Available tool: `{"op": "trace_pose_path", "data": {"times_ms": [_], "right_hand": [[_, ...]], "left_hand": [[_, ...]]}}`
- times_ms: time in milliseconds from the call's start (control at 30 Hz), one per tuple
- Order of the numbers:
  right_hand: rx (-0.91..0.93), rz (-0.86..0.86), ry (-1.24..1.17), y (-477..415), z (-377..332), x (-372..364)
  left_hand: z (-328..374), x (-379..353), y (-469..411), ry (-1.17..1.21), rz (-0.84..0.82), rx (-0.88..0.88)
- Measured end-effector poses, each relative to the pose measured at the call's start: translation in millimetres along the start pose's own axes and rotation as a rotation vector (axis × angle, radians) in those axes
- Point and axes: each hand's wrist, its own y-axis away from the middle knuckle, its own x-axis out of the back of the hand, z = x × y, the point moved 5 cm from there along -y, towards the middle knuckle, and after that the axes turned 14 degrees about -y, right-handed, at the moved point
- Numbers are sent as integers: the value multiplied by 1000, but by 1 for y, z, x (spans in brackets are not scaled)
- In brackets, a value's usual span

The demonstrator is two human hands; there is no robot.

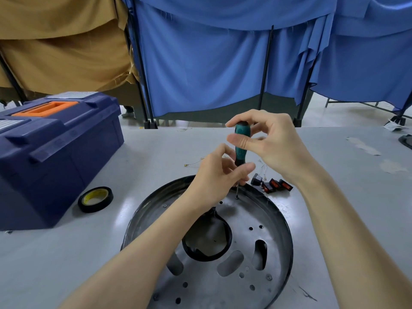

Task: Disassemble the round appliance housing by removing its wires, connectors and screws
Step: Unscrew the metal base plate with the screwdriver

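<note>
At the housing rim (pixel 281 219), screwdriver (pixel 240 152) upright, tip down, left hand (pixel 214 175) and right hand (pixel 272 141) gripping it

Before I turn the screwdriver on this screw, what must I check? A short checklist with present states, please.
1. Tip of green-and-black screwdriver on small screw by far rim: ok.
2. Tip seated in screw head: cannot tell.
3. Grip of right hand on handle top: ok.
4. Grip of left hand on lower handle: ok.
5. Round grey metal housing flat on grey table: ok.
</note>
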Motion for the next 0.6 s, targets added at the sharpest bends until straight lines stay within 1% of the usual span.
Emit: {"op": "trace_pose_path", "data": {"times_ms": [67, 167, 233, 333, 433, 500, 600], "right_hand": [[7, 15, -38, -1, -1, 2], [-17, -5, -127, -1, 0, 3], [-10, -20, -101, -1, -1, 1], [4, -22, -3, 0, 0, -4], [-1, 12, -68, -1, 1, -2], [-23, -2, -131, -1, 1, 0], [-12, -28, -114, -1, -1, 0]], "left_hand": [[2, -1, 0, 0, -16, -16], [2, -2, 0, -18, -25, -29], [1, -1, 0, -28, -4, -20], [0, 1, 0, -28, 33, 6], [1, -1, 0, -1, 21, -14], [2, -1, 0, 10, 12, -26], [1, 0, -1, -6, 9, -13]]}}
